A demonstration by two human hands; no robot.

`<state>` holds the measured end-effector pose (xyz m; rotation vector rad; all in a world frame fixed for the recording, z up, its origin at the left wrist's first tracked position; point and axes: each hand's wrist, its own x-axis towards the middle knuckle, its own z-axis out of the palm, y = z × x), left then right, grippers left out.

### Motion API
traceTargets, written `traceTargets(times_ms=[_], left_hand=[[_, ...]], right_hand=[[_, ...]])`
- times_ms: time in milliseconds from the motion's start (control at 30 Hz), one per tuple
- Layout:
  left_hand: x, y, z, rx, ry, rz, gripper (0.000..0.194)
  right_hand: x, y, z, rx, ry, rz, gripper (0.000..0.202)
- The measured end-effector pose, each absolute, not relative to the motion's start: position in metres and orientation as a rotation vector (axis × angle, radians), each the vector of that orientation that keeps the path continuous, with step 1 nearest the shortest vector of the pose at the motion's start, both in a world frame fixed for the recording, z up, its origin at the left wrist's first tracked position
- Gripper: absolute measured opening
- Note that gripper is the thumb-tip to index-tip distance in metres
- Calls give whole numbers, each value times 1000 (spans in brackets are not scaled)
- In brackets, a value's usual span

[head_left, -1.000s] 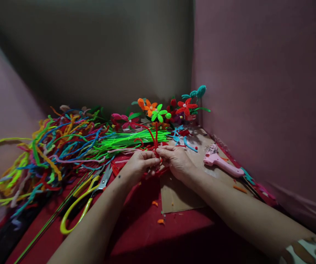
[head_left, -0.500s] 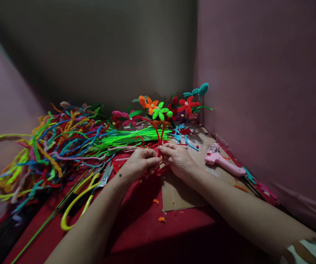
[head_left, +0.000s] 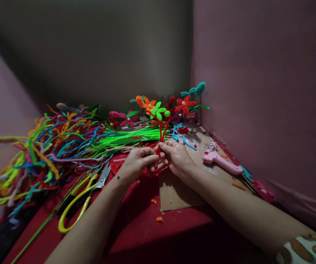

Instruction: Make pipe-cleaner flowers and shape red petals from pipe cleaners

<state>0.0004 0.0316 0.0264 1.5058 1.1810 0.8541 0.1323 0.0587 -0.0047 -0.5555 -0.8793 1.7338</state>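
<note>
Red pipe cleaners [head_left: 161, 132] rise from between my fingers, their free ends parting in a V at the top. My left hand [head_left: 143, 160] is closed in a pinch at their lower part. My right hand [head_left: 176, 157] pinches the same red stems a little higher, thumb and forefinger pressed together. More red lengths show below and beside the fingers, partly hidden by the hands. Just behind lies a bundle of bright green pipe cleaners [head_left: 130, 135]. Scissors with yellow handles [head_left: 74, 211] rest left of my left wrist.
A tangled heap of coloured pipe cleaners [head_left: 61, 143] covers the left. Fuzzy flowers, among them a red one [head_left: 185, 104], stand at the back. A pink glue gun [head_left: 221, 161] lies on cardboard [head_left: 180, 196] at right. Orange scraps [head_left: 159, 219] dot the red cloth [head_left: 136, 227].
The red stems' upper ends have shifted and spread slightly wider apart. Both hands keep their pinch in nearly the same place. The whole view has moved a little.
</note>
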Motion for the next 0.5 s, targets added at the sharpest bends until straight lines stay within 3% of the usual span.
traceTargets(times_ms=[333,500], left_hand=[[-15,33,35,1582,1268,677,24],[-20,36,38,1509,1279,878,22]], right_hand=[[129,56,-2,-580,-874,1625,16],[128,56,-7,-625,-955,1607,19]])
